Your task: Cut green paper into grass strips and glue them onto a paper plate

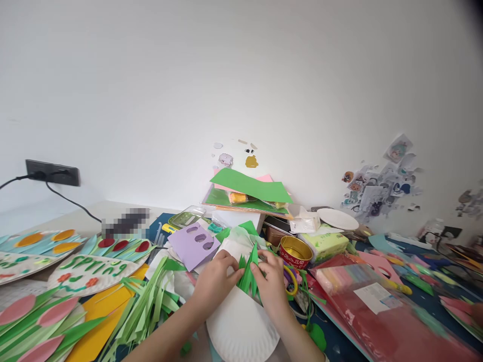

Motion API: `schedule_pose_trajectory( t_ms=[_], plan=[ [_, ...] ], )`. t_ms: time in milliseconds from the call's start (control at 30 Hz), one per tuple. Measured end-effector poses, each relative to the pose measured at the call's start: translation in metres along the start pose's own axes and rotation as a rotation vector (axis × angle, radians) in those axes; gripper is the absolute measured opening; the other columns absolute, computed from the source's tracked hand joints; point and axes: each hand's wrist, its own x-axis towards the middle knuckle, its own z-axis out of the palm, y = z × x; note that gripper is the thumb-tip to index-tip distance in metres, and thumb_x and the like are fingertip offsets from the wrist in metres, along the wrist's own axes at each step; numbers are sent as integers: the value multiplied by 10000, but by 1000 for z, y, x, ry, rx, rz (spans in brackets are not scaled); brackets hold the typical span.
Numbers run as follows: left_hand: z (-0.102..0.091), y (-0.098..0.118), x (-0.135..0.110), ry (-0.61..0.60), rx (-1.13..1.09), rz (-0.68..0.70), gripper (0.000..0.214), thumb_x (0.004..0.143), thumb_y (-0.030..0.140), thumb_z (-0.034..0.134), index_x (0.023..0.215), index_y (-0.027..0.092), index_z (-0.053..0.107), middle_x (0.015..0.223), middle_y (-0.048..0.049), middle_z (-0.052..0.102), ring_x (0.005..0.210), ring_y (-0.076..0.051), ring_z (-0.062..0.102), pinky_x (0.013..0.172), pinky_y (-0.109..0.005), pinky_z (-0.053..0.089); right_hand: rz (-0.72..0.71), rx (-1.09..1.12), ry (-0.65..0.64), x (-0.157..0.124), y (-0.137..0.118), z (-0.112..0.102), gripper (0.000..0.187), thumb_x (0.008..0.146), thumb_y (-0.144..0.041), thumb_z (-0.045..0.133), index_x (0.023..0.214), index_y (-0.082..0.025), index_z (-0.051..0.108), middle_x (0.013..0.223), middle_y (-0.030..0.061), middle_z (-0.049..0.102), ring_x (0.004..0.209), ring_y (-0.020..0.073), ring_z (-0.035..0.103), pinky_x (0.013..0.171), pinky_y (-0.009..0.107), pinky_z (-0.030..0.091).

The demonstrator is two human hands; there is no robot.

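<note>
Slender, pointed green paper leaves point(248, 276) are bunched together, tips toward twelve o'clock. At their six o'clock lies a smooth white paper plate point(243, 322), its rounded, fluted rim facing six o'clock.

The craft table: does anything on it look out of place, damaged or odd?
Mildly: the purple paper, left of the central paper plate, lies askew with three oval holes, probably cut deliberately. Pale green paper strips sprawl in a heap nearby. No spill shows.
</note>
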Motion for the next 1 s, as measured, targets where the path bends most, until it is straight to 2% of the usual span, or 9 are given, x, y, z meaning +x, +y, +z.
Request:
schedule_pose_trajectory(
  t_ms=[133, 233, 433, 633, 767, 833, 900, 1000],
  plan=[
    [4, -5, 4, -31, -80, -53, 167, 743, 257, 468, 636, 209, 587, 880, -26, 584, 813, -187, 584, 734, -282, 410, -30, -89, -26, -2, -1, 2, 305, 816, -184, 528, 521, -203, 600, 1050, 56, 630, 918, 248, 477, 762, 385, 411],
    [7, -9, 6, 24, -98, -53, 143, 741, 252, 457, 638, 206, 545, 855, -24, 585, 831, -188, 571, 800, -302, 400, -4, -223, 6, -4, -3, 1, 254, 777, -207, 592, 524, -200, 572, 972, 56, 616, 889, 247, 474, 721, 377, 395],
    [9, -12, 8, 86, -59, -108, 156, 745, 193, 383, 618, 213, 472, 761, -28, 579, 777, -184, 555, 725, -288, 420, -57, -356, -62, -7, -9, -3, 307, 713, -146, 631, 457, -195, 469, 797, 35, 544, 803, 224, 459, 697, 369, 373],
    [10, -13, 8, 97, -55, -129, 140, 708, 167, 434, 579, 212, 467, 758, -26, 589, 787, -182, 550, 752, -290, 414, -69, -543, -11, -3, -5, -9, 300, 799, -209, 561, 504, -208, 505, 772, 70, 532, 808, 259, 462, 702, 411, 376],
    [11, -17, 9, 109, -60, -147, 132, 704, 159, 437, 590, 211, 479, 775, -29, 601, 801, -188, 559, 752, -296, 416, -73, -549, -62, -5, -8, -12, 275, 716, -303, 655, 515, -220, 486, 757, 92, 535, 797, 295, 471, 691, 451, 389],
    [12, -18, 9, 118, -61, -163, 106, 704, 164, 440, 634, 211, 503, 811, -27, 611, 817, -195, 566, 768, -314, 413, -66, -492, -39, -5, -9, -12, 206, 675, -304, 682, 594, -224, 510, 795, 88, 539, 821, 302, 478, 716, 461, 400],
    [11, -18, 9, 124, -68, -186, 92, 699, 171, 449, 713, 214, 529, 874, -29, 618, 849, -206, 570, 789, -336, 406, -69, -397, -24, -4, -6, -13, 162, 686, -278, 659, 804, -224, 561, 947, 92, 550, 919, 306, 477, 780, 462, 406],
    [10, -19, 9, 126, -86, -183, 170, 684, 169, 461, 827, 217, 541, 931, -36, 611, 882, -212, 569, 798, -337, 401, -98, -271, -125, 2, 4, -14, 452, 748, -241, 579, 1186, -246, 466, 1224, 90, 481, 1110, 302, 417, 886, 463, 385]
  ],
)
